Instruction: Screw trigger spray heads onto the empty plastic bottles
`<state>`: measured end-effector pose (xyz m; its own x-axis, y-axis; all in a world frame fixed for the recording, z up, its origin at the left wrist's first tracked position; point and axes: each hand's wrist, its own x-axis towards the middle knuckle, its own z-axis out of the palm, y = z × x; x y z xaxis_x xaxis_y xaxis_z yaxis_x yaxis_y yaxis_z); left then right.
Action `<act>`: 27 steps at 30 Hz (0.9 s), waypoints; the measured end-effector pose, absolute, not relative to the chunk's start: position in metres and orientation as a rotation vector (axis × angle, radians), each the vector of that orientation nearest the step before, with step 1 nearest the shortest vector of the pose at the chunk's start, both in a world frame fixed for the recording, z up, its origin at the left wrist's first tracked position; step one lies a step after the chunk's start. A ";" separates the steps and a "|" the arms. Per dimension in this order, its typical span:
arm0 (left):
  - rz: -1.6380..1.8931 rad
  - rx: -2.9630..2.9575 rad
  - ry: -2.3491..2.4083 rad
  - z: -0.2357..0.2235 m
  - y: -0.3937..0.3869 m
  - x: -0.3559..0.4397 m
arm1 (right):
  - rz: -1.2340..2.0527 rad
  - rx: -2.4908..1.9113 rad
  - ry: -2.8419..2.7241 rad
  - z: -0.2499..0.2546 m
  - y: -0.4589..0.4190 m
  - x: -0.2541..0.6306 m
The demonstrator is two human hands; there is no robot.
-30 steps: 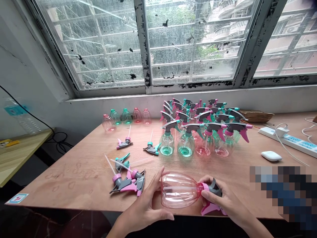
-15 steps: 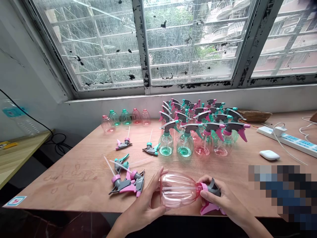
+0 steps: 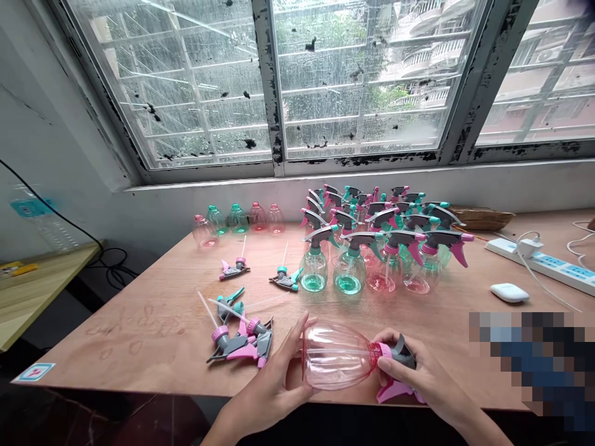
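A clear pink spray bottle lies sideways between my hands near the table's front edge. My left hand is curved around its base, thumb below and fingers above. At the neck, my right hand grips the pink collar of the grey-and-pink trigger sprayer, whose pink trigger points down toward me. Left of my left hand lie several loose trigger sprayers with pale dip tubes. Farther back are another pink-and-grey sprayer and a teal-and-grey sprayer.
Several assembled spray bottles stand grouped behind my hands. Bottles without sprayers stand by the back wall. To the right are a white case, a power strip with cables, and a brown wooden object. A pixelated patch covers the lower right.
The whole view has shifted slightly, moving the scene a little to the right. Both hands keep their hold on the pink bottle and its sprayer, with hardly any visible movement.
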<state>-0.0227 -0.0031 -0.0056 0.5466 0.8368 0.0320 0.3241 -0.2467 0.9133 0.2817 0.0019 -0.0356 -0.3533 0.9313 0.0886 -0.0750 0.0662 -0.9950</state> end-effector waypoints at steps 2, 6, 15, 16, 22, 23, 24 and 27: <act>0.674 1.809 0.957 -0.005 -0.003 -0.022 | 1.439 -0.906 -1.460 -0.036 0.002 0.281; 0.656 1.753 0.953 -0.001 -0.004 -0.020 | 1.429 -0.925 -1.458 -0.035 0.002 0.280; 0.651 1.776 0.974 0.001 -0.004 -0.020 | 1.393 -0.964 -1.457 -0.031 0.000 0.278; 0.659 1.780 0.974 0.000 -0.004 -0.020 | 1.385 -0.971 -1.459 -0.032 0.000 0.278; 0.648 1.741 0.950 0.001 -0.005 -0.020 | 1.387 -0.949 -1.467 -0.035 0.002 0.280; 0.650 1.726 0.945 0.001 -0.005 -0.020 | 1.394 -0.947 -1.475 -0.036 0.002 0.281; 0.657 1.713 0.939 0.001 -0.005 -0.021 | 1.400 -0.946 -1.480 -0.036 0.002 0.281; 0.665 1.712 0.924 0.001 -0.004 -0.022 | 1.404 -0.946 -1.479 -0.036 0.002 0.281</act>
